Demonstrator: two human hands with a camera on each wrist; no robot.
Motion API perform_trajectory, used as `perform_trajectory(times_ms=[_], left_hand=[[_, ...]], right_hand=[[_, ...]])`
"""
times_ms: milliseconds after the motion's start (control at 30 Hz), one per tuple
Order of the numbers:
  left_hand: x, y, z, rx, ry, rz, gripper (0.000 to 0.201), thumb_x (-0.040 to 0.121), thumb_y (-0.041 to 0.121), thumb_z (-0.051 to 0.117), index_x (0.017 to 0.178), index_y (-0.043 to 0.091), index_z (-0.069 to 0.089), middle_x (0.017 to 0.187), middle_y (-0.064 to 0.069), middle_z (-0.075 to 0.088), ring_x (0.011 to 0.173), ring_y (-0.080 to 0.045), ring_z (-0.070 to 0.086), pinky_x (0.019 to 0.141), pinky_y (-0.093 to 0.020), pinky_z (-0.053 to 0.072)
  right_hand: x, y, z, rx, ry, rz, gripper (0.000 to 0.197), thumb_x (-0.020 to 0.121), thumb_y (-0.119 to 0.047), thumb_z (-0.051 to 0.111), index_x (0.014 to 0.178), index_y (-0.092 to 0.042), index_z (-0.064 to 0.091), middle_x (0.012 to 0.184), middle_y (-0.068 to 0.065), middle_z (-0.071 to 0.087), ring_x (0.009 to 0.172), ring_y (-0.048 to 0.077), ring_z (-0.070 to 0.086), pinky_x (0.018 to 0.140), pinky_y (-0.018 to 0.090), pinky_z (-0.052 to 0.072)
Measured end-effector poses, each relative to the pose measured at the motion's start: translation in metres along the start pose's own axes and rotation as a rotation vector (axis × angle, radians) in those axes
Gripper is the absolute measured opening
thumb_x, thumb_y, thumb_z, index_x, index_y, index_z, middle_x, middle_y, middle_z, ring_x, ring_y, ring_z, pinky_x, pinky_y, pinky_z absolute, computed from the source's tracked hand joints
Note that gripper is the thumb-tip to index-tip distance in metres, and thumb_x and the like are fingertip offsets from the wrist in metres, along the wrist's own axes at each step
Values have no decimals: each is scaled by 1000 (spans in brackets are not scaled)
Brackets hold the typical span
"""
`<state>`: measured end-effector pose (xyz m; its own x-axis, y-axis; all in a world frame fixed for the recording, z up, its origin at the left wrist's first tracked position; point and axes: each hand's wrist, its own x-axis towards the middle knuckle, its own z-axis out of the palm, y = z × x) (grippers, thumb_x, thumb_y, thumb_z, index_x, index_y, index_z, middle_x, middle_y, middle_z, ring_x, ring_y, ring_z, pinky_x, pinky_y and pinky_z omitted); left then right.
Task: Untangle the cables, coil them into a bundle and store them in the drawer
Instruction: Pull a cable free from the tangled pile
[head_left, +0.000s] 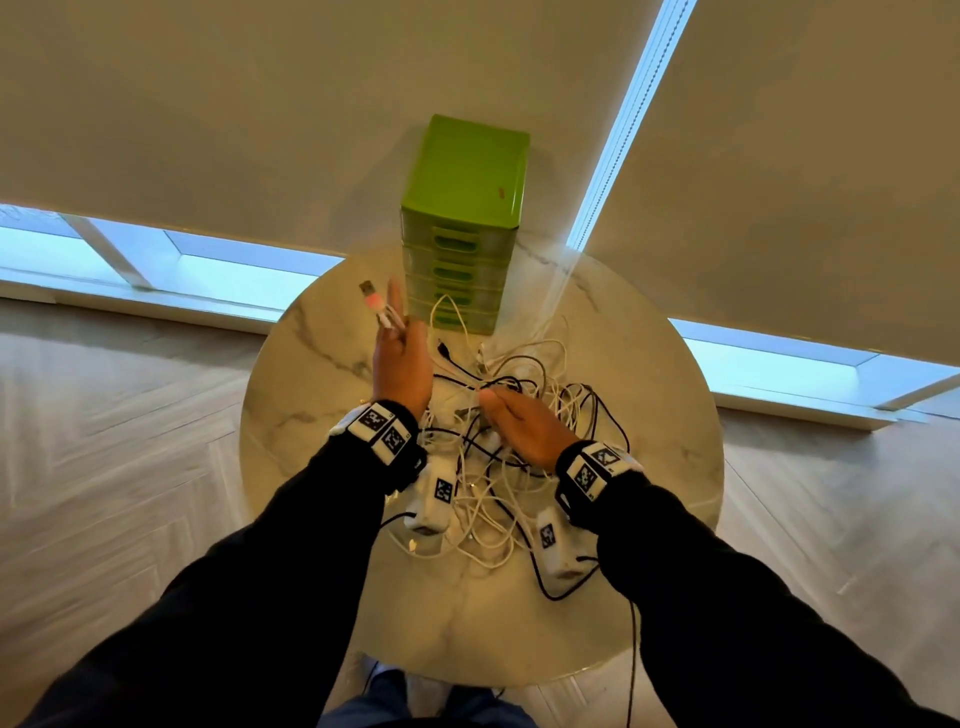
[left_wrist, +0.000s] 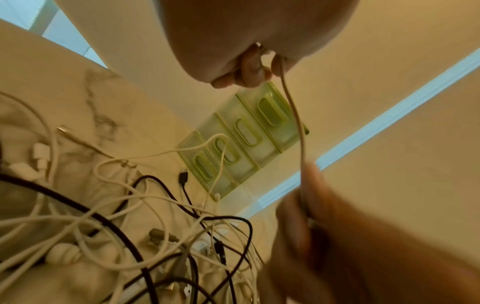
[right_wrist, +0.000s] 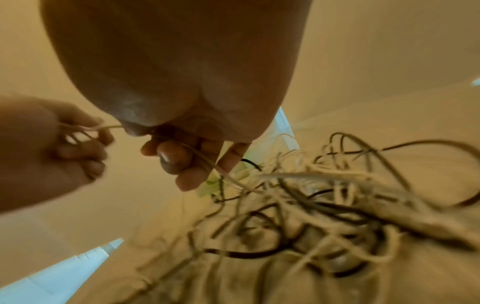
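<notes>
Left hand: your left hand (head_left: 401, 364) is pinching the plug end of a thin white USB cable (left_wrist: 298, 131), with the metal plug (head_left: 367, 287) sticking out past your fingertips and one finger lying straight alongside it.
Right hand: your right hand (head_left: 524, 423) is closing thumb and fingers (right_wrist: 179, 158) on the same white cable further along its run, just above the heap.
Cable between hands: it is running in a slack curve from one set of fingers to the other, in the air over the table.
Tangle: the heap of white and black cables (head_left: 498, 447) is lying on the round marble-look table (head_left: 322, 415), right under your right palm and just beside your left wrist.
Drawer: the green plastic drawer tower (head_left: 462, 228) is standing beyond your left fingertips, and every drawer seems to be sitting closed.
Snag risk: if you are pulling fast, the white cable is probably dragging neighbouring loops up with it and tightening a knot.
Spill risk: strands are lying near the table edge below your right wrist, so a hard tug is likely sending them over.
Slip risk: your left pinch is sitting close to the plug, so a sharp pull may be straining that joint.
</notes>
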<state>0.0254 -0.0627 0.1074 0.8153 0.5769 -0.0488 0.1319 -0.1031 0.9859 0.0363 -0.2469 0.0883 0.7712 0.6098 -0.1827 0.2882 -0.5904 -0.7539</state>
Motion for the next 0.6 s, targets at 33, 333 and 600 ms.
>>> perform_trajectory(times_ms=[33,333,600], left_hand=[[1,-1,-7,-18,14,-4,51,95,24,38,144,33,51,143,7,55,69,-14,52,69,-36,45],[-14,-2,-13,220,-320,15,39,107,43,34,91,29,67,69,2,52,64,-16,48,68,-33,41],[-17,-1,1,-58,-340,-252,80,94,77,20,108,18,71,56,9,33,55,-11,30,55,-30,26]], right_hand=[[-3,10,-3,-48,-41,12,40,107,-43,31,95,-13,55,83,3,59,78,21,57,79,39,45],[33,-24,-40,-148,182,83,36,107,-37,37,72,-28,42,69,-6,48,75,24,51,68,30,30],[28,-71,-27,-34,125,-118,39,108,-37,31,114,-14,62,95,0,66,84,17,60,71,30,43]])
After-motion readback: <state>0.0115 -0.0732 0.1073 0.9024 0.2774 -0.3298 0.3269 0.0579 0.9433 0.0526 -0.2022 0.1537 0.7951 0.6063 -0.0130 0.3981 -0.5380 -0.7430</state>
